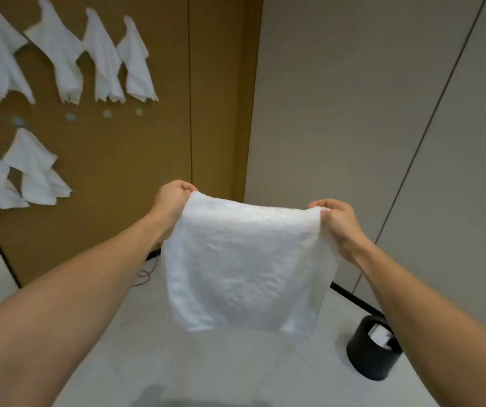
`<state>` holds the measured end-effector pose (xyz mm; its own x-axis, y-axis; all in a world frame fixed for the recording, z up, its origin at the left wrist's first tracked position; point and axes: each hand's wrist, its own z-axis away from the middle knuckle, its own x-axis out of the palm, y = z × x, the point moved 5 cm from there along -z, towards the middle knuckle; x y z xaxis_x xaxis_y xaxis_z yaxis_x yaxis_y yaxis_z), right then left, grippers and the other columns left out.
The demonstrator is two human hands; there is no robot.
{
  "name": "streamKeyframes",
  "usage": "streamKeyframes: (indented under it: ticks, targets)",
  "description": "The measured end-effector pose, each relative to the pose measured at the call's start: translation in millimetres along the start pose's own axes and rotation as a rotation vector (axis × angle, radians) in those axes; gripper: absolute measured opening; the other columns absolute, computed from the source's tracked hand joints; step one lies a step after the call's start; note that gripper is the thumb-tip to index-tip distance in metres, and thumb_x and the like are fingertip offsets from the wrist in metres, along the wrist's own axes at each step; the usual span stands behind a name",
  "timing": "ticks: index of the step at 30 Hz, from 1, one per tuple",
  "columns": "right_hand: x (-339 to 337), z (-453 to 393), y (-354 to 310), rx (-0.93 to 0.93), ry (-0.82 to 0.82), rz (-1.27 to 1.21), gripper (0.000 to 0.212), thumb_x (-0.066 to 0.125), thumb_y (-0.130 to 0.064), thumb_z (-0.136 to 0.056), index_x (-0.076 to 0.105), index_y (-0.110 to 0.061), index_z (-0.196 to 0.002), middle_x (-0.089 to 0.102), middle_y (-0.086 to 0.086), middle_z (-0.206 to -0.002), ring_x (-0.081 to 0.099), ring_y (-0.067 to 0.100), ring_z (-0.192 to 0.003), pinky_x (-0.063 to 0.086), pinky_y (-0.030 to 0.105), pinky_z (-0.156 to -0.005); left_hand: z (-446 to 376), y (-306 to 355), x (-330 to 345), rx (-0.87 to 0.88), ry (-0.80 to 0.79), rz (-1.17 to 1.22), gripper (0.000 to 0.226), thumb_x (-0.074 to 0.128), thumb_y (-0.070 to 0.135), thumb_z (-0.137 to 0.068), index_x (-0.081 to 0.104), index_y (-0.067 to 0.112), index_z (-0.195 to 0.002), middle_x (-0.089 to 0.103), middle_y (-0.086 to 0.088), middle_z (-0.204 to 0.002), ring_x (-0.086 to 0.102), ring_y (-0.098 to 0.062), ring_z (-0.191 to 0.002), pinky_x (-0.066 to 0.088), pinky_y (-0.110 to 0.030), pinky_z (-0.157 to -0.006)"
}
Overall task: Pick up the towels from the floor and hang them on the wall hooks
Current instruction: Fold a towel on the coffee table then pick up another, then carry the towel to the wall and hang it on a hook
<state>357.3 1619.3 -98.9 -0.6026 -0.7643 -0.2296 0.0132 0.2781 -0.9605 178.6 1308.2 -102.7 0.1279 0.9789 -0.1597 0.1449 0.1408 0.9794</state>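
A white towel [244, 265] hangs spread out in front of me, above the pale floor. My left hand [172, 204] pinches its top left corner and my right hand [338, 223] pinches its top right corner. On the brown wall panel [136, 171] to the left, several white towels [100, 57] hang in an upper row and more towels [34, 168] hang lower down. Small round hooks [107, 113] sit bare in a row below the upper towels.
A black round bin [372, 349] with white paper inside stands on the floor at the right, near a grey wall [353, 113]. A thin cable [144, 274] lies on the floor at the foot of the brown panel.
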Motion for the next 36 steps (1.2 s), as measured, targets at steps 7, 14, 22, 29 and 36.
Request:
streamKeyframes:
  ticks: [7,14,22,29,36]
  targets:
    - [173.5,-109.8,-35.3,-0.055,-0.358,0.125,0.043,0.092,-0.051,-0.053,0.078,-0.018,-0.077,0.076,0.0,-0.08,0.072,0.013,-0.07,0.054,0.024,-0.058,-107.6,-7.1,-104.6,-0.004,-0.238,-0.19,0.057,0.086,0.066,-0.048,0.078,0.023,-0.084,0.076,0.001,-0.087,0.073,-0.012,-0.079,0.054,-0.023,-0.06]
    - [337.1,-218.1,-44.7,-0.16,-0.583,0.229,0.041,0.094,-0.045,-0.051,0.076,-0.016,-0.074,0.075,0.005,-0.078,0.073,0.026,-0.074,0.06,0.046,-0.069,-219.3,-42.6,-185.3,-0.02,0.138,-0.482,0.04,0.09,0.048,-0.057,0.073,0.017,-0.075,0.071,0.006,-0.072,0.066,-0.012,-0.072,0.047,-0.026,-0.057]
    - [514.9,-347.0,-69.4,-0.247,-0.734,0.175,0.058,0.073,-0.074,-0.062,0.068,-0.02,-0.081,0.073,-0.004,-0.083,0.07,0.016,-0.079,0.059,0.04,-0.077,-337.4,-50.8,-238.7,0.128,0.485,-0.788,0.009,0.067,0.029,-0.083,0.066,0.02,-0.082,0.065,0.002,-0.075,0.06,-0.015,-0.072,0.049,-0.03,-0.063]
    - [632.5,-434.2,-91.2,-0.582,-0.592,0.479,0.07,0.07,-0.073,-0.066,0.053,-0.024,-0.114,0.062,-0.006,-0.102,0.06,0.02,-0.094,0.045,0.033,-0.068,-428.0,-57.9,-293.0,0.051,0.638,-0.555,0.013,0.072,0.02,-0.077,0.066,0.031,-0.075,0.066,0.012,-0.074,0.06,-0.008,-0.075,0.042,-0.023,-0.059]
    - [746.3,-504.1,-102.0,-0.549,-0.548,0.068,0.034,0.073,-0.044,-0.082,0.046,-0.026,-0.091,0.054,-0.009,-0.082,0.052,0.011,-0.071,0.039,0.026,-0.055,-522.4,-91.9,-377.2,-0.019,0.735,-0.163,0.032,0.089,0.042,-0.064,0.07,0.025,-0.084,0.068,0.005,-0.101,0.062,-0.018,-0.094,0.053,-0.038,-0.084]
